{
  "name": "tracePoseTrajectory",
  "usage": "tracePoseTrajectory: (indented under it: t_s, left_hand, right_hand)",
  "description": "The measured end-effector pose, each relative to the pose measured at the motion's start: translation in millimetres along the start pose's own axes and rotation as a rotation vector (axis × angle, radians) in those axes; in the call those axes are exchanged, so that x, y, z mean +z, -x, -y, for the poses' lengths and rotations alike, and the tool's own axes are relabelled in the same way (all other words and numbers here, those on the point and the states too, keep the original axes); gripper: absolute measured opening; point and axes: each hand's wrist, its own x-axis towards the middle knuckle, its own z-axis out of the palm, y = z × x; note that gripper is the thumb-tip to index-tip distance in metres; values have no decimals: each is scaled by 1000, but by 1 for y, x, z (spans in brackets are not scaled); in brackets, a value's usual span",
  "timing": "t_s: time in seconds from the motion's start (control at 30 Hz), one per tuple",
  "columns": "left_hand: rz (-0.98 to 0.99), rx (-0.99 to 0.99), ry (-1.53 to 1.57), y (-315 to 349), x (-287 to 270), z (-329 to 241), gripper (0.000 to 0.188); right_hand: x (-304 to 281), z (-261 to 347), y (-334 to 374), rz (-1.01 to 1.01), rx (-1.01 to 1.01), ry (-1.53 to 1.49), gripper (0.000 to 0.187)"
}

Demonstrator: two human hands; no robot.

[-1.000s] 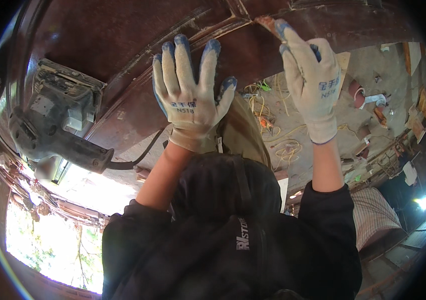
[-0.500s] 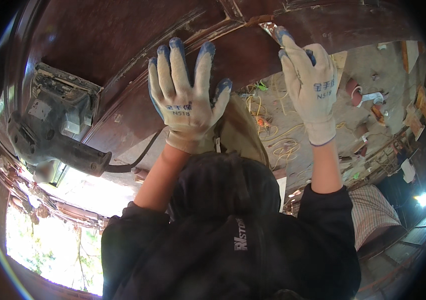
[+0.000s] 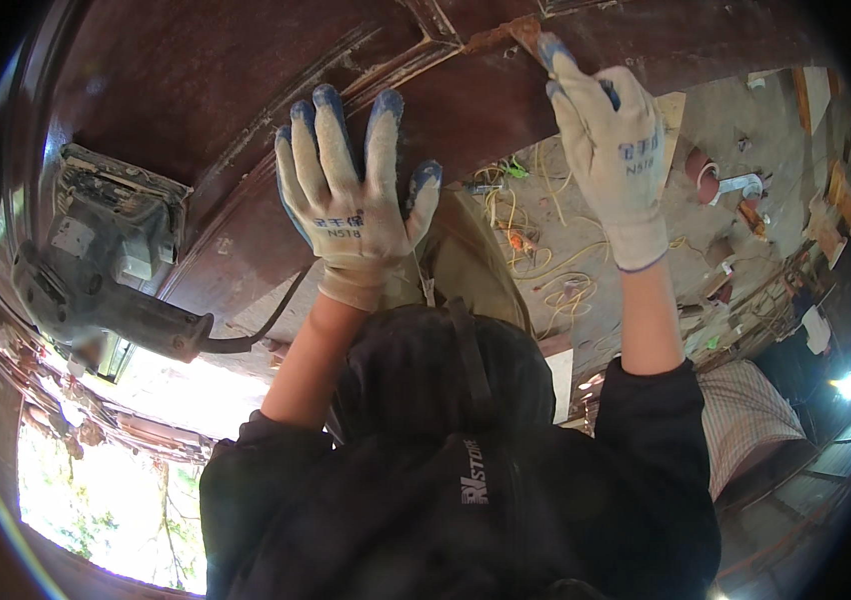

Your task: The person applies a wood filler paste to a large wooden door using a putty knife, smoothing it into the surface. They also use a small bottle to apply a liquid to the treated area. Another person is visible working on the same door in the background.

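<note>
My left hand [image 3: 351, 205], in a white work glove with blue-coated fingertips, lies with fingers spread on a dark reddish-brown wooden panel [image 3: 186, 75]. Its fingertips rest beside a raised moulding that runs across the wood. In a matching glove, my right hand [image 3: 614, 150] is closed around a scraper, with the fingers pointing away from me. Only the scraper's thin blade [image 3: 525, 35] shows past the fingers; the glove hides the handle. That blade touches the panel near a worn, lighter brown patch by the moulding's corner.
A dusty power sander [image 3: 111, 270] rests at the left on the wood, its cable trailing toward me. Yellow cord [image 3: 566, 290] lies coiled on the floor at the right, among wood scraps and a reddish roll [image 3: 703, 178]. A bright lamp [image 3: 848, 386] shines at far right.
The view has shifted slightly. My right hand has moved the scraper a little farther away along the panel, and its blade, shiny before, now looks brown. My left hand stays flat on the wood.
</note>
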Motion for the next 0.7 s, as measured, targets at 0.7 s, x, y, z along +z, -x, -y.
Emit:
tracePoseTrajectory:
  t_s: [0.7]
  left_hand:
    - [32,-6,-7,0,-1,-2,58]
  right_hand:
    - [-14,2,3,-11,148,-41,29]
